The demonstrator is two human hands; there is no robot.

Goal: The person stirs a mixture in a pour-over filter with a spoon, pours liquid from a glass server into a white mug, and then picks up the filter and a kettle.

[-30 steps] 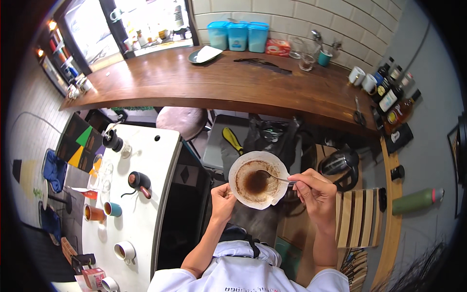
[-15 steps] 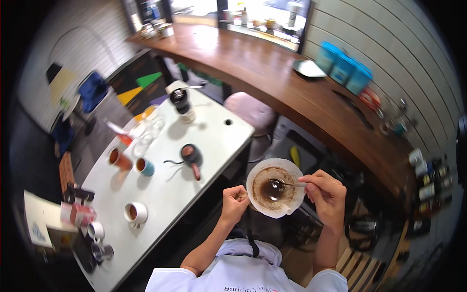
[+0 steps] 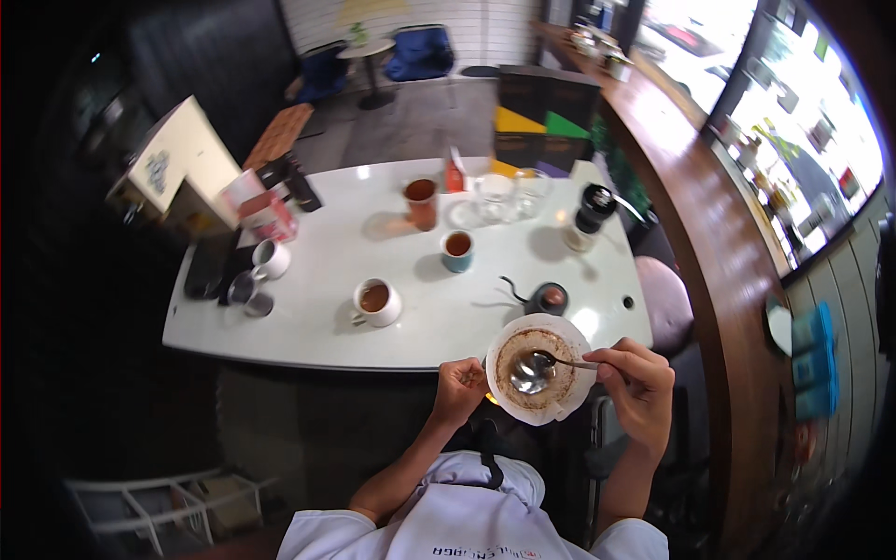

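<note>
left hand [image 3: 459,385] grip holds paper filter [image 3: 539,368] | right hand [image 3: 637,383] grip pinches spoon [image 3: 546,366] | red carton [image 3: 271,217] far-left on table [image 3: 308,322]

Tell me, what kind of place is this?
Probably a coffee shop. A white table holds cups of coffee, a long wooden counter runs by the windows, and the right hand stirs a paper coffee filter.

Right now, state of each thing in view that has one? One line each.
Left hand: closed on the paper filter's edge.
Right hand: closed on the spoon handle.
Paper filter: open, stained brown inside.
Spoon: bowl down inside the filter.
White mug: upright, holds brown liquid.
Blue cup: upright, holds brown liquid.
Tall brown cup: upright, filled.
Black kettle: upright on the table.
</note>
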